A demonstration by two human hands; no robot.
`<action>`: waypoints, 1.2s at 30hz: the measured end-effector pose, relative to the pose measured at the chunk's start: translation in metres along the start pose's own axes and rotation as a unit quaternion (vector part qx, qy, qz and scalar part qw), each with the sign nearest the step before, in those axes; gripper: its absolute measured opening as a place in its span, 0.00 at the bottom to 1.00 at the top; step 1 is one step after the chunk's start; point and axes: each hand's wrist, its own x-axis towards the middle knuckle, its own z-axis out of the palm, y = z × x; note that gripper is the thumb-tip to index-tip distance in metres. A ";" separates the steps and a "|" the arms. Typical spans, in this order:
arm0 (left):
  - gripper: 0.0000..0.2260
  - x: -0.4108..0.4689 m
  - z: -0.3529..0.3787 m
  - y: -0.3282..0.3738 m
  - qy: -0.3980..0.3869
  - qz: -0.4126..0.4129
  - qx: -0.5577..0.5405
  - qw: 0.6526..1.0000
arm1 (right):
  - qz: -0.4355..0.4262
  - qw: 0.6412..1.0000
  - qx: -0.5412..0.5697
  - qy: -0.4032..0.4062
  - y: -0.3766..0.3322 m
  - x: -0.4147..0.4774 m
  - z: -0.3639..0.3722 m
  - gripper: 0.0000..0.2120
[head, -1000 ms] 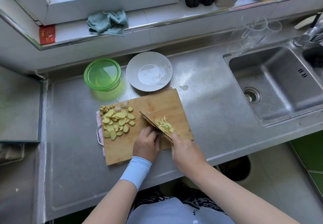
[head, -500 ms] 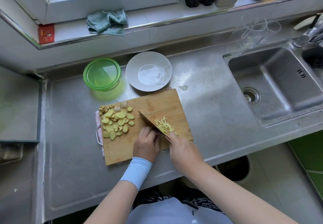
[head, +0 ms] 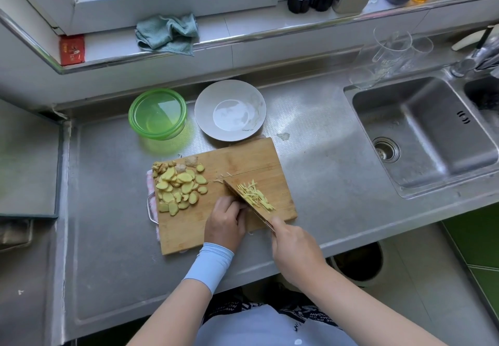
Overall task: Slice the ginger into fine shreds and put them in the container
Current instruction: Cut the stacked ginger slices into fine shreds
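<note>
We see a big steel surface [head: 310, 175] with a wooden cutting board [head: 243, 159] on it. Behind the board, well apart from the cutting, sits the green container [head: 157, 129]. Nothing is in it yet.

On the left part of the board lies a heap of ginger slices [head: 178, 186]. They look thin and light. We think they are a bit wet, so they may slide when pressed, and stiff, so they will snap and not squash.

The right hand [head: 294, 248] is wrapped round the handle of the knife [head: 244, 203]. The blade slants across the board. The left hand [head: 225, 224] sits just beside the blade with its fingers curled down. We cannot tell if it holds ginger under them, because the fingers hide that spot.

On the right side of the blade lie the ginger shreds [head: 256, 197], the smallest things here. They are very thin and very light. We think they will stick to the blade and to wet fingers, and scatter if pinched one by one. It may be best to push them into a heap, then lift them on the flat of the knife or in a cupped hand and carry them to the container.
</note>
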 end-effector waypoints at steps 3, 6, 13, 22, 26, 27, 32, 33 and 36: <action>0.07 -0.002 -0.001 0.000 -0.002 0.006 0.011 1.000 | -0.008 1.000 -0.007 0.010 -0.012 0.019 0.002 0.14; 0.07 -0.002 -0.003 -0.001 -0.006 0.018 0.016 1.000 | -0.017 1.000 0.005 0.014 -0.018 0.028 0.001 0.11; 0.07 -0.001 0.000 -0.003 -0.011 0.001 0.002 1.000 | -0.027 0.999 0.025 0.027 -0.003 0.001 -0.001 0.13; 0.02 -0.001 0.000 -0.002 0.003 0.011 0.002 1.000 | -0.007 1.000 -0.002 0.010 -0.013 0.015 0.002 0.11; 0.04 -0.001 -0.001 -0.003 0.002 0.008 -0.001 1.000 | -0.010 1.000 0.011 0.012 -0.022 0.026 -0.001 0.10; 0.05 -0.001 -0.001 -0.002 0.000 0.007 0.000 1.000 | -0.011 1.000 0.013 0.013 -0.022 0.024 -0.002 0.10; 0.03 -0.002 0.000 -0.004 -0.003 -0.001 -0.014 1.000 | -0.016 1.000 0.017 0.020 -0.006 0.002 -0.003 0.07; 0.03 -0.002 0.000 -0.004 -0.005 -0.004 -0.018 1.000 | -0.015 0.999 0.019 0.021 -0.003 -0.004 -0.002 0.07; 0.04 -0.002 0.001 -0.004 -0.013 -0.006 -0.023 1.000 | -0.008 1.000 0.016 0.022 0.003 -0.011 0.001 0.10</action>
